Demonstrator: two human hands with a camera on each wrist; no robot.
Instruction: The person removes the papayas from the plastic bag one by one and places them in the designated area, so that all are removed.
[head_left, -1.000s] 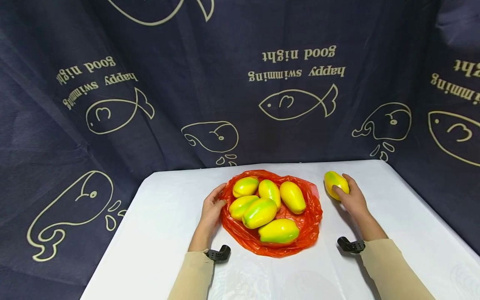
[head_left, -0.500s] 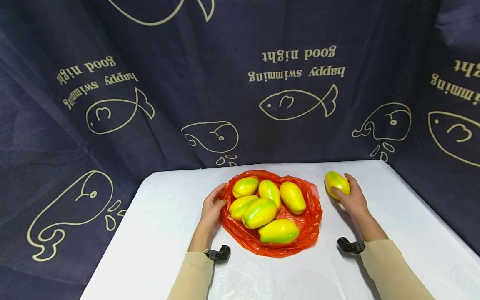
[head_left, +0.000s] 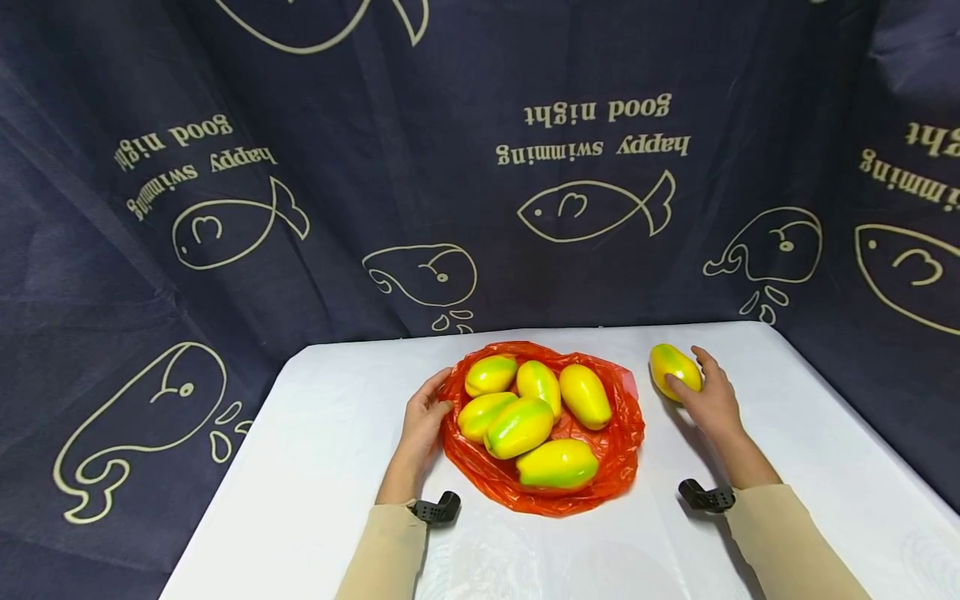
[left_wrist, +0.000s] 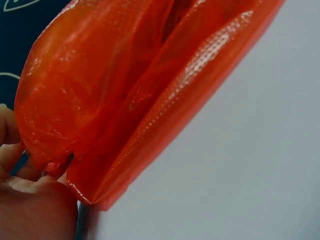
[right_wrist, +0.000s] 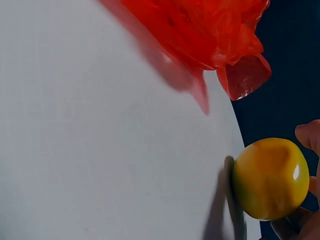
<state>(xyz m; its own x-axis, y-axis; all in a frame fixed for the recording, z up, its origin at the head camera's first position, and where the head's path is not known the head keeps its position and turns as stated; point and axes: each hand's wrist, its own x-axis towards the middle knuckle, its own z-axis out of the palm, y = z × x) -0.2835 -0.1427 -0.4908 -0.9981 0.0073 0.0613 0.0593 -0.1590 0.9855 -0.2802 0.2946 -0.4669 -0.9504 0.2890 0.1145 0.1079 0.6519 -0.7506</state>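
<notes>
At the left rim of an opened red plastic bag (head_left: 542,502), my left hand (head_left: 422,421) rests with thumb and fingertips against the film. Seen from the left wrist, the crumpled bag edge (left_wrist: 90,125) lies over the fingers (left_wrist: 10,157), which partly disappear behind it. Several yellow-green papayas (head_left: 519,427) lie inside the bag. One more papaya (head_left: 675,372) stands on the table right of the bag, beside my right hand (head_left: 712,402). The thumb overlaps it in the head view. The right wrist view shows a fingertip (right_wrist: 307,134) apart from that papaya, the other fingers lying partly behind it.
A white-covered table (head_left: 322,467) carries everything. Its far edge meets a dark blue curtain (head_left: 495,208) printed with fish, whales and lettering. Both wrists wear black wrist cameras (head_left: 705,496).
My right hand has shifted slightly right and its fingers have spread away from the papaya, which has barely moved. The left hand and the bag stay as they were.
</notes>
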